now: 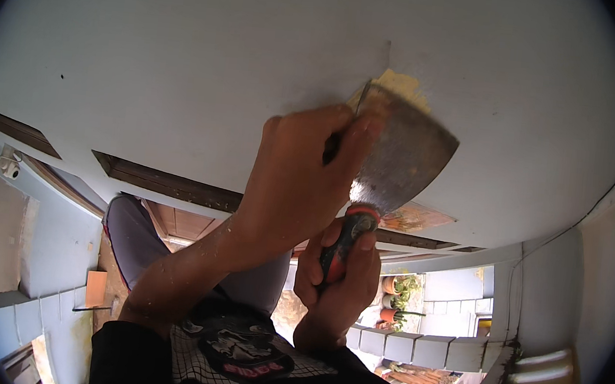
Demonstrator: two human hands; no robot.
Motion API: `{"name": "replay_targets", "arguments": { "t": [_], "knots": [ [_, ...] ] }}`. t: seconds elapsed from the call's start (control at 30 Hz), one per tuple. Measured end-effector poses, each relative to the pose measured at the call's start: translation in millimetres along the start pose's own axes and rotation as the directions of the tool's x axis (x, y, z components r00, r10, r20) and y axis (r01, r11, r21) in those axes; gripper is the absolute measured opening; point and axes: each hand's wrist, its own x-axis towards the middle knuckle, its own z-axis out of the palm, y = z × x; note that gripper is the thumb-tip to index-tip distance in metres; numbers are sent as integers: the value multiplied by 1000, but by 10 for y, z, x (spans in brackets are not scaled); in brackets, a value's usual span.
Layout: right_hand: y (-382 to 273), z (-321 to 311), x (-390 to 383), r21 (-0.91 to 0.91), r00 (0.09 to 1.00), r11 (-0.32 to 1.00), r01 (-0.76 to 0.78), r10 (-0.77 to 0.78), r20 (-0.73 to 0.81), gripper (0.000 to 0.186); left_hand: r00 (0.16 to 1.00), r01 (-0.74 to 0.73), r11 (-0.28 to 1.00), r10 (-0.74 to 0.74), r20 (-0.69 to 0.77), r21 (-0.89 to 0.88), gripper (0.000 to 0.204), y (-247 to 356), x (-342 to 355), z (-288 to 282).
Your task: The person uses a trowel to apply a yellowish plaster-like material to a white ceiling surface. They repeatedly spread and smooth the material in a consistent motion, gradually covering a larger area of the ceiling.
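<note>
black and red, the handle [339, 250] of the scraper [411, 150] lies inside the right hand [359, 275], whose fingers are wrapped firmly round it. the steel blade stands out above that fist, leaning a little to the right. the left hand [298, 169] is beside the blade's left edge, fingers bent and thumb laid along it; i cannot tell whether it pinches the blade or something small there. just beyond the blade's top edge, partly behind it, is a yellow patch [404, 84] on the pale wall [187, 54]. farther out are grey trousers [133, 238] and, lower right, potted plants [390, 315].
</note>
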Motion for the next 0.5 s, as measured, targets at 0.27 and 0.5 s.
{"name": "replay_targets", "arguments": {
  "t": [0.27,0.5],
  "knots": [
    [21,57,-8,-70,999,998,-7,3,-49,55,1000,-16,999,16,0,33,41,-76,-21,-25],
    [-52,157,17,-56,997,998,35,-39,-60,57,1000,4,999,-5,20,33,41,21,41,-73]
  ]
}}
